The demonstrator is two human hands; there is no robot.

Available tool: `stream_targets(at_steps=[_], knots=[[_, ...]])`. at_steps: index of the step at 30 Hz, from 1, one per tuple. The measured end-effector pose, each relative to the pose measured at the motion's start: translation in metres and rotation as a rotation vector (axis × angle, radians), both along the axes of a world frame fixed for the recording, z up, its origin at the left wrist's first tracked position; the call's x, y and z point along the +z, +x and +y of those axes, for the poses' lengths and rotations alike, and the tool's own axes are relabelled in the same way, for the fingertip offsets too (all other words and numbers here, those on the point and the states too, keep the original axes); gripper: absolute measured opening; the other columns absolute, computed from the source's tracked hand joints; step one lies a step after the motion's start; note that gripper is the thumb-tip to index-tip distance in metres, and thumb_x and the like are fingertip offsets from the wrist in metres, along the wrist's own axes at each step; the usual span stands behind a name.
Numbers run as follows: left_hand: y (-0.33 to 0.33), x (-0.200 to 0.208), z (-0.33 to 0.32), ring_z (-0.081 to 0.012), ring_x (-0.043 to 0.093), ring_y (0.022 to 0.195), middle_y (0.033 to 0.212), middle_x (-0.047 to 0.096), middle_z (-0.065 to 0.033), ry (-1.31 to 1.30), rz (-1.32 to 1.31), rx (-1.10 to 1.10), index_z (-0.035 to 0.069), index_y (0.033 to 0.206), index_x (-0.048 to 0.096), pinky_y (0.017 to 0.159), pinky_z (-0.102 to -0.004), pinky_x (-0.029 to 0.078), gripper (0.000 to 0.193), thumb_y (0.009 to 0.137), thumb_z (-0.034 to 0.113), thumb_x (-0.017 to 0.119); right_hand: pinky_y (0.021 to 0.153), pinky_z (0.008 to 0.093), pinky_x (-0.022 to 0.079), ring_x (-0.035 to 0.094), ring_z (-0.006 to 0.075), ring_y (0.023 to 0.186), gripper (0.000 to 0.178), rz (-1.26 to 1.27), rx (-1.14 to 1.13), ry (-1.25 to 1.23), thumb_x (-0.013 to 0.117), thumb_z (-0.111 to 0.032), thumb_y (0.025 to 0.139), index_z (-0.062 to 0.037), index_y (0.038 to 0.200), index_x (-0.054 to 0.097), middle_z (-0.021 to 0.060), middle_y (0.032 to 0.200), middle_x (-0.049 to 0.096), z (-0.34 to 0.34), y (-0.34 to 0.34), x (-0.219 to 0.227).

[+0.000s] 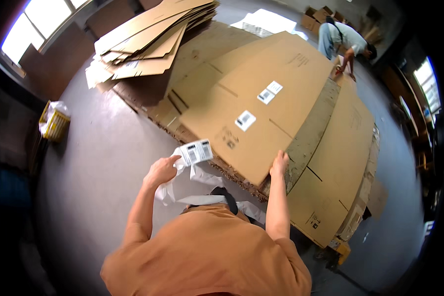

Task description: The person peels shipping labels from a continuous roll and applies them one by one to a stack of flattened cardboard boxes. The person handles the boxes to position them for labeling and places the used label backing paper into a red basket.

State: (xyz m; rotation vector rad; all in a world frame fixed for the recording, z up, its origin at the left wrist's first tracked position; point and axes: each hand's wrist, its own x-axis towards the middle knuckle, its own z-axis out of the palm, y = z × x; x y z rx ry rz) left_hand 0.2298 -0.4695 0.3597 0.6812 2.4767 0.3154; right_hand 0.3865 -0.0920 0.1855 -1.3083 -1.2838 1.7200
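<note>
A large flattened cardboard box [261, 113] lies before me on a low worn platform [313, 140], with several white printed labels [245, 120] stuck on its upper face. My right hand [279, 163] grips the box's near right edge, the thumb side on top. To the left, my left hand [164, 170] pinches a sheet of white labels [196, 152] with black printing. From that sheet a long strip of white backing paper [207, 177] hangs and trails down past my waist. A second flattened box [333, 172] lies to the right of the first.
A fanned stack of flat cardboard [148, 44] rises at the far left of the platform. On the floor at left stands a yellow basket [55, 123] with white waste. Another person [343, 42] bends over cardboard at the far right. A yellow pallet-jack part [341, 250] shows at lower right.
</note>
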Motion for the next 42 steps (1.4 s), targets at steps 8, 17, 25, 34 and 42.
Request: stream_targets(at_steps=[8,17,25,34,42], knots=[[0.005,0.08,0.053,-0.0312,0.063,0.085,0.095,0.067,-0.0142,0.518,-0.025,-0.22,0.009,0.107,0.066,0.075,-0.0386,0.049,0.025,0.083,0.008,0.059,0.094,0.0343,0.045,0.054,0.0273,0.115,0.047,0.136,0.66,0.34,0.058,-0.015,0.09,0.0069,0.13,0.042,0.0241,0.125,0.053,-0.019,-0.051,0.076],[0.04,0.119,0.163,-0.0122,0.06,0.08,0.098,0.069,-0.0053,0.621,-0.519,-0.56,0.006,0.104,0.069,0.072,-0.0267,0.05,0.032,0.076,-0.005,0.059,0.095,0.0327,0.042,0.053,0.0185,0.111,0.059,0.318,1.097,0.196,0.064,-0.016,0.086,-0.0015,0.137,0.038,0.0139,0.118,0.057,-0.019,0.077,0.21],[0.103,0.06,0.253,-0.0176,0.059,0.072,0.089,0.067,-0.0098,0.503,-0.247,-0.618,0.012,0.122,0.06,0.07,-0.0303,0.049,0.043,0.079,0.012,0.059,0.077,0.0244,0.047,0.057,0.0088,0.08,0.054,0.537,0.724,0.112,0.064,0.002,0.083,-0.0038,0.133,0.045,0.0009,0.083,0.06,0.0,0.2,0.205],[0.181,0.04,0.283,-0.0291,0.049,0.101,0.109,0.049,-0.0119,0.668,0.383,-1.017,0.018,0.137,0.042,0.087,-0.0407,0.043,0.087,0.06,0.021,0.083,0.08,0.0233,0.047,0.058,0.0077,0.083,0.033,0.362,0.486,0.068,0.062,-0.001,0.085,-0.0003,0.118,0.059,0.0004,0.088,0.062,0.0,0.262,0.177],[0.215,-0.004,0.335,-0.0269,0.055,0.097,0.098,0.059,-0.0097,0.963,-0.211,-0.976,0.005,0.09,0.064,0.082,-0.0354,0.044,0.018,0.073,0.007,0.07,0.081,0.0236,0.048,0.06,0.0092,0.084,0.028,0.28,0.323,0.119,0.059,0.0,0.086,0.0024,0.114,0.061,0.0031,0.09,0.065,0.015,0.27,0.178]])
